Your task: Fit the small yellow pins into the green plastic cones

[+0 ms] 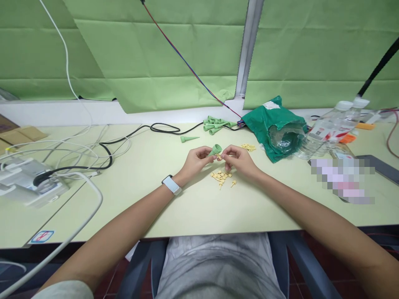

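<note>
My left hand (195,160) holds a green plastic cone (215,150) by its narrow part, with the wide mouth tilted up and to the right. My right hand (241,160) pinches a small yellow plastic piece (219,157) at the cone's lower edge. Below the hands lies a loose heap of similar yellow pieces (220,178) on the pale table (156,203). A smaller yellow heap (248,147) sits to the right. Farther back are a bunch of green cones (215,126) and a single green cone (189,138) lying on its side.
A torn green plastic bag (274,128) and clear plastic bottles (327,129) stand at the back right. A dark tablet (374,165) lies at the right, partly behind a blurred patch. Black and white cables trail to a white power unit (28,181) at the left.
</note>
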The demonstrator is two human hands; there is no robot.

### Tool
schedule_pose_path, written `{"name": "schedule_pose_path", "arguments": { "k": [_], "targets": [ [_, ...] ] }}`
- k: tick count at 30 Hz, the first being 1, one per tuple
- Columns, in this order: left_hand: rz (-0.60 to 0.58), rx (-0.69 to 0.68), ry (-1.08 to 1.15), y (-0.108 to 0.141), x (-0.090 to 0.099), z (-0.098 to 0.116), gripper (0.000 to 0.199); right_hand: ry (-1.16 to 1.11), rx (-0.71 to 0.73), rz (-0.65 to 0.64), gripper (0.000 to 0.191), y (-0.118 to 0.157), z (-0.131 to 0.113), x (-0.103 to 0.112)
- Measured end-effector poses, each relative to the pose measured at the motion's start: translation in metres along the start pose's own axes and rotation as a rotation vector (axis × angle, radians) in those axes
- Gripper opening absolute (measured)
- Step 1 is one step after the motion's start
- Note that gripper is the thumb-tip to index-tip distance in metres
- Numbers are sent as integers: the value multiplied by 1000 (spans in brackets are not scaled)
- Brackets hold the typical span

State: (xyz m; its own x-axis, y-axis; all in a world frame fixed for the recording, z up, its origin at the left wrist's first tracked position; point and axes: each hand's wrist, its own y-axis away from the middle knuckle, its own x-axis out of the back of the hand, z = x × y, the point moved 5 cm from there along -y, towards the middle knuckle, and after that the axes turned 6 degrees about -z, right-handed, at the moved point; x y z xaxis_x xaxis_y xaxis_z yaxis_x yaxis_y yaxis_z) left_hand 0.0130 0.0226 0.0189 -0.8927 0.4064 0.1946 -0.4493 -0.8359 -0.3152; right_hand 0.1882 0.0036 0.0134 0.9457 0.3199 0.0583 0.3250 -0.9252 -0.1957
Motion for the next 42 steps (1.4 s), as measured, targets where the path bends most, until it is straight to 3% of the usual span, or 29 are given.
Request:
{"name": "schedule_pose_path", "arguments": {
  "k": [10,15,22,31,36,38,42],
  "targets": [
    [60,23,-1,-2,4,-3,30,148,17,26,34,2,-2,5],
    [105,24,14,-3,9,-8,29,409,-74,-73,12,0,3,8],
    [106,43,18,-3,10,-11,32,649,-36,-194,6,-2,9,10],
    [98,55,29,-2,8,-9,29,630,-61,-254,12,0,7,5],
    [86,51,69,-1,5,-9,32,608,-12,-88,18,-1,2,10],
    [72,38,79,-1,2,-8,34,527,35,-35,20,-1,-2,11],
    [32,-19,30,1,-3,-2,33,224,91,-68,24,-1,-6,4]
  ]
}}
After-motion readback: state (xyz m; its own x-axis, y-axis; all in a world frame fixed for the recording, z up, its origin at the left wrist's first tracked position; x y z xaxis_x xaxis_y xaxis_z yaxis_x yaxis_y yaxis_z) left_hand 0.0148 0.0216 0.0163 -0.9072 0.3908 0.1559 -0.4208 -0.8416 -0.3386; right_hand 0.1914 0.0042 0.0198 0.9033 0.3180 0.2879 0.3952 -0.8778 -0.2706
